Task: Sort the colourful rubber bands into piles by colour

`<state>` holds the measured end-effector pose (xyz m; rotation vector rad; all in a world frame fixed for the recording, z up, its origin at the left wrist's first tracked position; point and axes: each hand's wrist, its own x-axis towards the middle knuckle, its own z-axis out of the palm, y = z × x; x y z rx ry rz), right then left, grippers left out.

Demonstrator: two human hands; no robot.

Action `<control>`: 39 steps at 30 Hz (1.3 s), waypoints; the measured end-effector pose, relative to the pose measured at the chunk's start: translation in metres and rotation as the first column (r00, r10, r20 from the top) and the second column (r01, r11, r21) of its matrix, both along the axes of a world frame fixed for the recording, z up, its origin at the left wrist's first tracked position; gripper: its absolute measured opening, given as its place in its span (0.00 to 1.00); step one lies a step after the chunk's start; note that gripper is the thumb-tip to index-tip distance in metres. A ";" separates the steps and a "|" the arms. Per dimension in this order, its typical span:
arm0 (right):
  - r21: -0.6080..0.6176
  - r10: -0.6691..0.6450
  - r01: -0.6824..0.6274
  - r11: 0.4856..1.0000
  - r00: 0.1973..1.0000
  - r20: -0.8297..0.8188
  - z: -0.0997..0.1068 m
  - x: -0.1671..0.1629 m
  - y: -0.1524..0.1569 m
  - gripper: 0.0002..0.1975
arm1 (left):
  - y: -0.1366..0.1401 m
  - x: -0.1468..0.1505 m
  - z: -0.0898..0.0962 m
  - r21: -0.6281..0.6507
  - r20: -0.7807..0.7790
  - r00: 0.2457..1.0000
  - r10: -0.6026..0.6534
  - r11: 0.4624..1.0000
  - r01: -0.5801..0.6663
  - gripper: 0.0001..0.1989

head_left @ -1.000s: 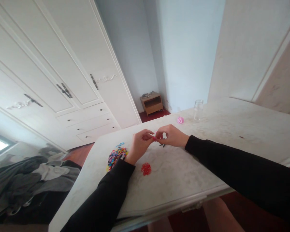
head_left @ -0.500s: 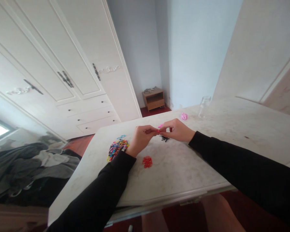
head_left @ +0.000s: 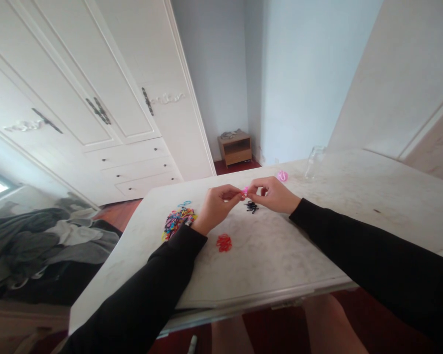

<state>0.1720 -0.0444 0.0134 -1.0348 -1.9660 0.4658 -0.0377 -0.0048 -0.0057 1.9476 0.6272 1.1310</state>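
My left hand [head_left: 221,204] is closed in a pinch above the table, holding a small red elastic band [head_left: 243,193] at its fingertips. Facing it, my right hand [head_left: 271,193] pinches the band's other side; fingers partly hide it. Pink pieces [head_left: 245,189] show just behind the fingertips, blurred. Below the right hand lies a little heap of black elastic bands [head_left: 251,207]. Closer to me is a heap of red elastic bands [head_left: 224,243]. A mixed-colour pile of bands [head_left: 177,221] sits beside my left wrist, partly covered by it, with blue bands [head_left: 184,203] just beyond.
Toward the table's [head_left: 273,255] far edge are a pink-and-white round item [head_left: 282,175] and a clear glass jar [head_left: 313,163]. Clothes [head_left: 33,250] are heaped off the left side. A white wardrobe [head_left: 133,98] and a small wooden cabinet [head_left: 235,150] stand beyond.
My fingertips have drawn slightly apart around the red band, and the right hand has shifted a little. More of the black heap shows. The whole view has tilted slightly.
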 end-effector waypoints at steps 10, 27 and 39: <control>-0.025 -0.022 0.022 0.999 0.999 -0.035 -0.002 -0.003 0.001 0.06 | -0.005 0.000 0.006 0.147 0.091 0.991 0.100 0.983 -0.113 0.04; -0.073 0.011 -0.013 0.997 0.999 -0.034 -0.002 -0.005 -0.001 0.07 | 0.001 0.001 0.005 -0.135 0.157 0.985 0.076 0.989 -0.055 0.18; 0.032 0.063 -0.066 0.997 0.993 0.096 -0.003 -0.004 0.000 0.03 | 0.000 0.004 0.006 -0.168 0.046 0.999 -0.002 0.986 0.009 0.18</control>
